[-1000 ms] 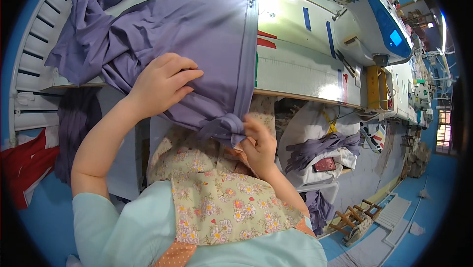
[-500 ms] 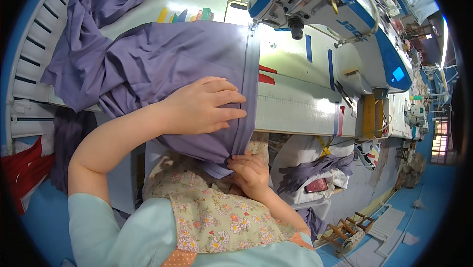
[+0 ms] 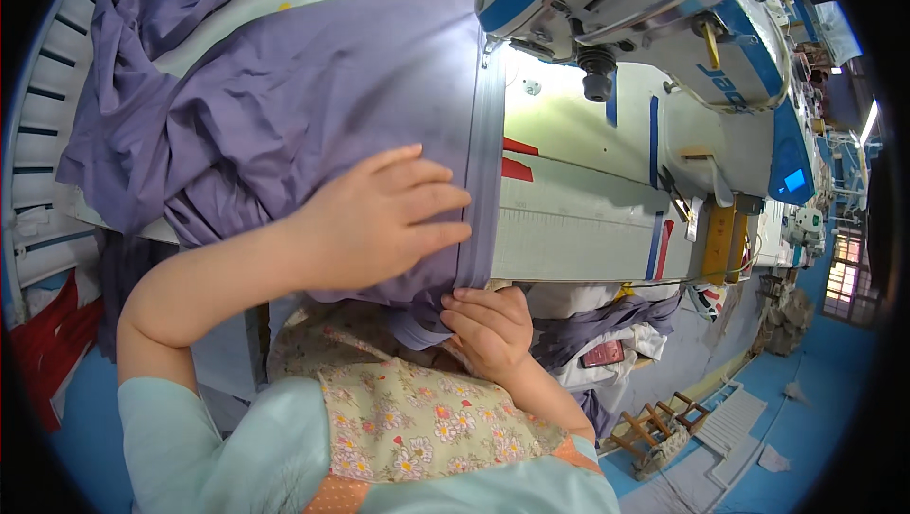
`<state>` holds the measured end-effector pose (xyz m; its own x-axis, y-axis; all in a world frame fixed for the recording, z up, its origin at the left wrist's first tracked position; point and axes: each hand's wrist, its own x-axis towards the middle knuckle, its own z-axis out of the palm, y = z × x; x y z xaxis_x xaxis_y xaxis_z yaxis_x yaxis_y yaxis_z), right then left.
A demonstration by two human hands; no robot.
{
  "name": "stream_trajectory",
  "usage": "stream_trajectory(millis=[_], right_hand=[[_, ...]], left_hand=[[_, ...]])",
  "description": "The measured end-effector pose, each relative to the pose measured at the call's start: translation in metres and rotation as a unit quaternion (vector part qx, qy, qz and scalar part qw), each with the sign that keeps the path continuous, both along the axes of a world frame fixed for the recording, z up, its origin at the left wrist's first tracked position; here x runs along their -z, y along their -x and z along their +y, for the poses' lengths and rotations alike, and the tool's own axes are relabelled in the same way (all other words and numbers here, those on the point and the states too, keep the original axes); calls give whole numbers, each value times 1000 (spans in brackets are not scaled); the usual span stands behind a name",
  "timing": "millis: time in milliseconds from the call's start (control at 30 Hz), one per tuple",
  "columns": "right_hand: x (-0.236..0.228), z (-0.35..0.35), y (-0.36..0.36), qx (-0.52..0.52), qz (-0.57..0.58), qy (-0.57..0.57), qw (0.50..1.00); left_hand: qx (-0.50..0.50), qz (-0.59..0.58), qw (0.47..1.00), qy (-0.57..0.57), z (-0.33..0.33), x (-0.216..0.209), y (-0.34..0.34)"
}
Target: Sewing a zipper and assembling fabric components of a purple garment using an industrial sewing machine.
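A wide piece of purple fabric [image 3: 313,78] lies over the sewing table, its right edge folded into a straight hem [image 3: 485,154] that runs under the needle area of a white and blue sewing machine [image 3: 607,2]. Flat on the cloth left of the hem rests my left hand [image 3: 389,215], fingers stretched out and apart. At the table's front edge, my right hand [image 3: 493,329] pinches the near end of the hem between thumb and fingers. A loose fold of the fabric hangs beside it over my floral apron [image 3: 408,419].
Right of the hem, the table [image 3: 559,239] carries red and blue tape strips and small snips [image 3: 675,193]. Below sits a white bag [image 3: 616,343] with purple cloth and a phone-like red object. A slatted white rack [image 3: 43,135] stands left; a wooden stool [image 3: 659,424] lies lower right.
The fabric has slid away from me past the needle, covering the coloured items behind it. Both hands stay on the cloth, and the whole view has shifted slightly.
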<state>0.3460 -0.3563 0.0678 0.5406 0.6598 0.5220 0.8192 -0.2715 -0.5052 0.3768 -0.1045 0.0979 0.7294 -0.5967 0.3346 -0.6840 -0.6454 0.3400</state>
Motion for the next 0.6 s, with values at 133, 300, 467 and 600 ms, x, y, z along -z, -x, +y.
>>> stream_trajectory(millis=[133, 300, 467, 600], right_hand=[[-10, 7, -11, 4, -9, -4, 1000], [-21, 14, -31, 2, -1, 18, 1000], [-26, 21, -53, -3, -6, 47, 999], [-31, 29, -73, -17, 0, 67, 998]], left_hand=[[-34, 15, 999, 8, 9, -3, -18], [-13, 8, 1000, 5, 9, -1, -17], [-29, -14, 999, 16, 26, 3, -52], [-22, -30, 999, 24, 39, 9, -79]])
